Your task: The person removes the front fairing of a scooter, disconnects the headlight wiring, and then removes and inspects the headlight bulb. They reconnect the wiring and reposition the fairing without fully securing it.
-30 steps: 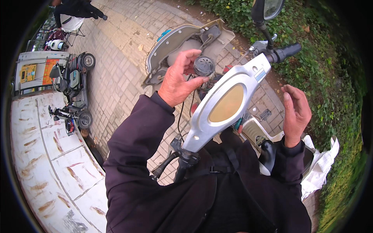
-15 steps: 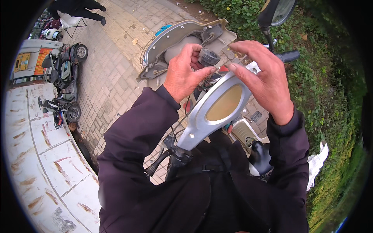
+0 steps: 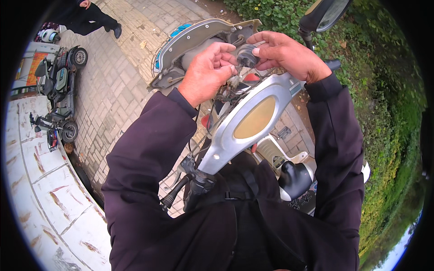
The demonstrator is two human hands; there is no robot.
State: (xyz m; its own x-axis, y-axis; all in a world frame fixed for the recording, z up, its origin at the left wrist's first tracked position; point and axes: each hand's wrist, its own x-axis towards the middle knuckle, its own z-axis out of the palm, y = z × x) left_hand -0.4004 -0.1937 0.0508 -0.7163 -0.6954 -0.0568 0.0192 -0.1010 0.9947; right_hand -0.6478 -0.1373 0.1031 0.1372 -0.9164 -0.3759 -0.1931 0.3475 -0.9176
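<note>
Between the thumb and fingers of my right hand [image 3: 291, 55] is a small, round, dark grey part [image 3: 247, 55], its exact kind unclear. My left hand [image 3: 205, 74] is just left of it, fingers curled and thumb drawn in; whatever they may hold is hidden. Below both hands run loose dark wires [image 3: 226, 92] at the open front of a scooter. Its silver handlebar cover [image 3: 217, 153], with an oval tan panel [image 3: 254, 118], slants in front of me. Beyond my hands a detached curved front panel [image 3: 194, 47] lies with its inner side showing.
A mirror [image 3: 327, 18] and green hedge [image 3: 361, 113] are on the right. The left handlebar grip [image 3: 174, 194] juts out low. Parked scooters [image 3: 56, 86] and a white, rust-marked surface [image 3: 49, 180] line the left. A person in dark clothes [image 3: 88, 18] stands at the far left on paving.
The round dark part has passed from my left hand's fingers to my right hand's. My right hand has moved left and up around it. The whole view has shifted slightly.
</note>
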